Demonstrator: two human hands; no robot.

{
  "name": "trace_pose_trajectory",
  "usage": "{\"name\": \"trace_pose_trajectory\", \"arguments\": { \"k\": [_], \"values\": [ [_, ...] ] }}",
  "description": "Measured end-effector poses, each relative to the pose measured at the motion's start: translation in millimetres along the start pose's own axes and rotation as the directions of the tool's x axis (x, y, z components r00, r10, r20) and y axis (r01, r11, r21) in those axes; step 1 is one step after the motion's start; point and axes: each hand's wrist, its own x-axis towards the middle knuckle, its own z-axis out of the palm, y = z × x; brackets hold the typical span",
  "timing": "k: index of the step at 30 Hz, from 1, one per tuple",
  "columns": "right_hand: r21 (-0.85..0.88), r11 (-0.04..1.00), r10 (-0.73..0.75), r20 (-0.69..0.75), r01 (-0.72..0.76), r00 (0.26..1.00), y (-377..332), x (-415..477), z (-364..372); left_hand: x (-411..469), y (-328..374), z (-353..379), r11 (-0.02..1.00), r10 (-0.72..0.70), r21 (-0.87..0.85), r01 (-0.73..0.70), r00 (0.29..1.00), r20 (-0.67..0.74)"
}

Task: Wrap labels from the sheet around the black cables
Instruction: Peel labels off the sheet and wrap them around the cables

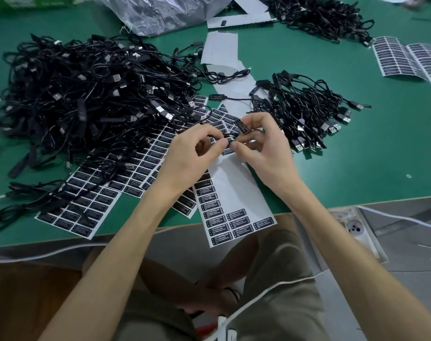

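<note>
Tangled pile of black cables heaped at upper left, sheets of labels spread beneath, thin black cable pinched at centre by left hand, black white-lettered label gripped on it by right hand, smaller pile lying right.

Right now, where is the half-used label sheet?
Head view, centre: the half-used label sheet runs beneath the left hand and right hand, its lower end overhanging the near edge of the green table, right of the fuller label sheets.
</note>
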Motion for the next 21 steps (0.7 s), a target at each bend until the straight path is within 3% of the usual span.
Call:
{"name": "trace_pose_trajectory", "arguments": {
  "k": [8, 15, 21],
  "values": [
    [-0.05, 0.999, -0.02, 0.019, 0.021, 1.0, -1.3, 0.2, 1.7, 0.3, -0.8, -1.1, 0.996, -0.017, -0.092, 0.02, 0.999, 0.034],
    [0.09, 0.995, 0.034, -0.055, -0.029, 0.998, -2.9, 1.8, -3.2, -0.2, 0.1, -2.9, 0.993, 0.033, -0.113, -0.038, 0.998, -0.047],
    [0.15, 0.988, 0.038, -0.025, -0.034, 0.999, -2.4, 3.1, -5.7, -3.2, 2.5, -1.5, 0.978, 0.207, 0.03, -0.205, 0.97, -0.127]
  ]
}}
